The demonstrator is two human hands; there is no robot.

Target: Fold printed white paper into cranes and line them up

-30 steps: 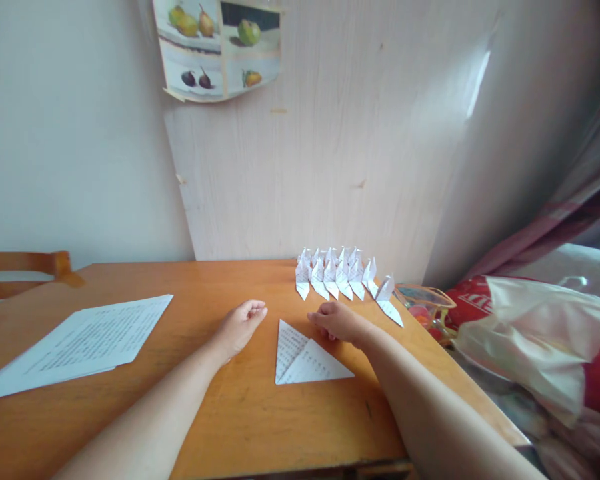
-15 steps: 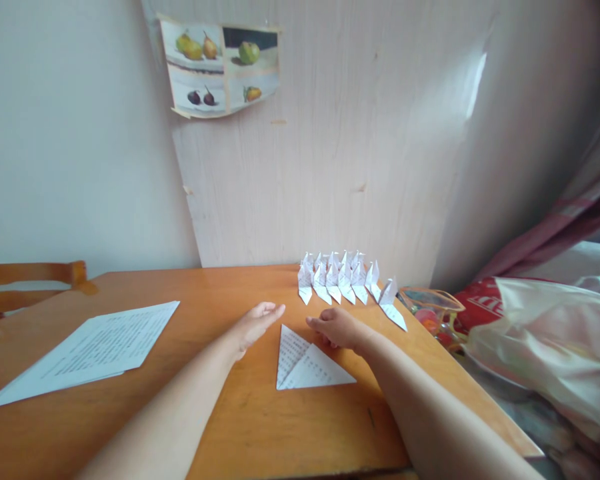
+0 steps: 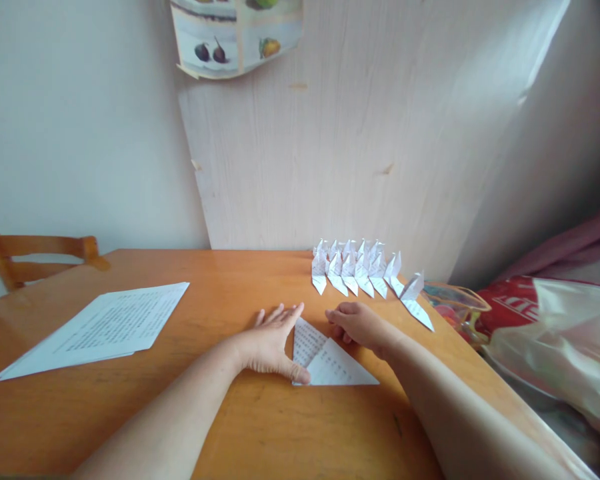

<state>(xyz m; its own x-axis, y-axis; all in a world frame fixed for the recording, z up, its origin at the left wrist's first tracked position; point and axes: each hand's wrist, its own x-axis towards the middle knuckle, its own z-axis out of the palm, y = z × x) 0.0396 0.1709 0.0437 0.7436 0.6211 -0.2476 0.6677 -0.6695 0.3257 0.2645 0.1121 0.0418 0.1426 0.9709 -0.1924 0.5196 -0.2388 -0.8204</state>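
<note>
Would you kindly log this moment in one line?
left hand: spread, overlapping folded paper; right hand: curled beside it; origami figures: beyond; printed sheets: far left

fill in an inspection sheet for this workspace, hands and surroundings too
Surface: wooden table, dark mark near the front right.
Things: folded printed paper lying flat; folded paper figures at back right; printed sheets stacked at left.
Clutter: plastic bag beyond the right edge.
Hands: left hand, fingers spread, thumb over the folded paper's near left corner; right hand curled beside it.
Cables: nothing seen.
Surroundings: chair, wall panel, fruit poster.
</note>
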